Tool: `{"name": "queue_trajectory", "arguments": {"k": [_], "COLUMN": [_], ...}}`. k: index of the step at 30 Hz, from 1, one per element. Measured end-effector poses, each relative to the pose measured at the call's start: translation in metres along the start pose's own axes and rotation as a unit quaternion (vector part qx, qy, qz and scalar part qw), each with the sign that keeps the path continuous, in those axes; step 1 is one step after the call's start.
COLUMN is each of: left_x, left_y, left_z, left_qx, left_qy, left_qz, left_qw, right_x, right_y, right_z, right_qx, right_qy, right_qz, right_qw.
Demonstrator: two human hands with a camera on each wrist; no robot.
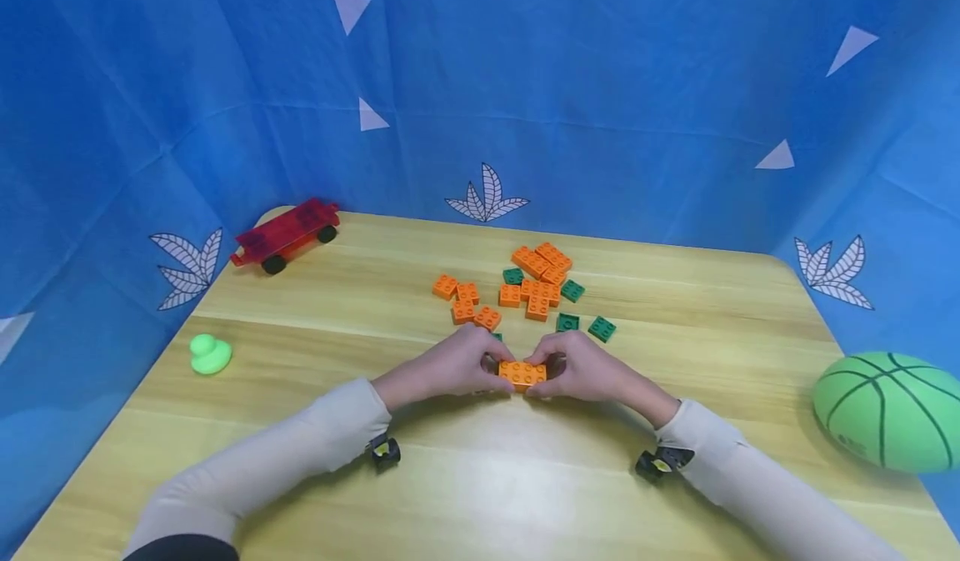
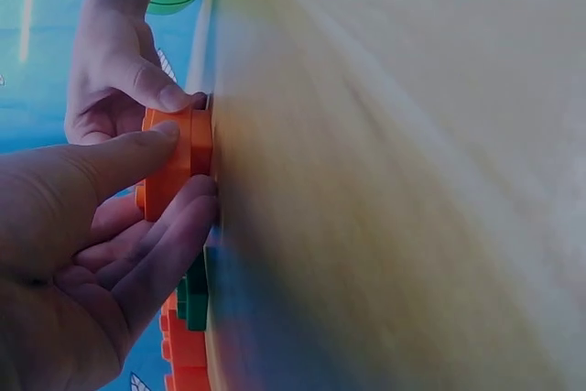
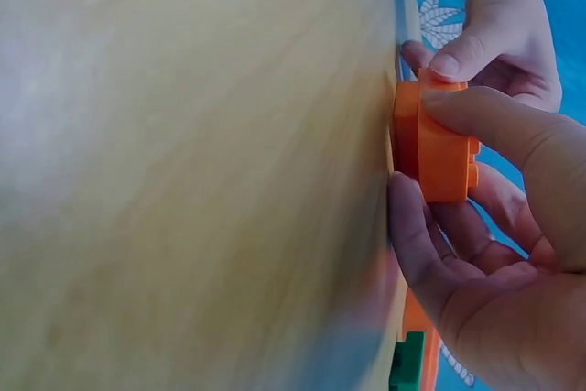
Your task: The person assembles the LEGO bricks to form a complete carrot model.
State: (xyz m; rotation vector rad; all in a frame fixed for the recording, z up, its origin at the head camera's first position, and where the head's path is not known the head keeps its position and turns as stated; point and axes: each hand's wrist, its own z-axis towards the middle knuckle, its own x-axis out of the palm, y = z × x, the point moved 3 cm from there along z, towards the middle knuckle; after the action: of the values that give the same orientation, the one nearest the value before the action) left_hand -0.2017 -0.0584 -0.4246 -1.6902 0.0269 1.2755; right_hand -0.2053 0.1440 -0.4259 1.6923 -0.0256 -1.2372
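Eight-stud orange brick (image 1: 522,373): one, studs up, held low between the two hands at the near side of the brick scatter. Long axis runs crosswise, from one hand to the other. Beneath it, in both wrist views, a second orange layer (image 2: 202,139), apparently another brick; its footing on the bench cannot be told for certain.

Left hand (image 1: 461,363): pinches the brick's left end, thumb on the near face. Right hand (image 1: 588,367): pinches the right end likewise. Neither is nearer; both touch.

Loose orange bricks (image 1: 531,261): several, in two groups just beyond the hands. Green bricks (image 1: 602,328): four-stud, scattered among and beside them, one upturned.

Bench (image 1: 675,311): pale wood grain, rounded far corners. At far left, a red toy trailer (image 1: 288,232), black wheels; left, a green toy duck (image 1: 211,354); at the right edge, a green basketball (image 1: 888,411).

Room: blue cloth (image 1: 622,61) behind, printed with white triangles and leaves.
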Motion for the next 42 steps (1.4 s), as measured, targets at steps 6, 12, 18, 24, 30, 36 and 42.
{"name": "queue_trajectory", "arguments": {"k": [6, 12, 18, 24, 30, 36, 42], "left_x": [0.008, 0.000, -0.024, -0.078, -0.098, -0.094, -0.094], "left_y": [0.000, -0.001, 0.001, 0.033, 0.079, 0.086, 0.065], "left_z": [0.000, 0.004, 0.000, 0.000, 0.001, 0.013, 0.050], "left_qx": [-0.022, -0.013, -0.046, -0.095, -0.151, -0.154, -0.136], "left_qy": [0.020, 0.009, -0.023, -0.092, -0.058, -0.022, -0.010], "left_qz": [-0.006, 0.041, 0.040, 0.061, 0.079, 0.094, 0.123], "left_qw": [0.9995, 0.9990, 0.9979, 0.9893, 0.9837, 0.9833, 0.9830], "right_x": [0.003, -0.003, -0.001, -0.005, -0.007, -0.007, -0.007], "right_y": [-0.007, -0.008, -0.006, -0.005, -0.008, -0.008, -0.006], "right_z": [-0.005, 0.000, 0.000, -0.003, -0.005, -0.006, -0.005], "right_qx": [0.011, 0.014, 0.023, 0.029, 0.024, 0.024, 0.023], "right_qy": [0.010, 0.006, 0.018, 0.008, 0.012, 0.006, 0.007], "right_qz": [0.010, 0.012, 0.003, -0.028, -0.040, -0.056, -0.056], "right_qw": [0.9998, 0.9998, 0.9996, 0.9991, 0.9988, 0.9981, 0.9981]}}
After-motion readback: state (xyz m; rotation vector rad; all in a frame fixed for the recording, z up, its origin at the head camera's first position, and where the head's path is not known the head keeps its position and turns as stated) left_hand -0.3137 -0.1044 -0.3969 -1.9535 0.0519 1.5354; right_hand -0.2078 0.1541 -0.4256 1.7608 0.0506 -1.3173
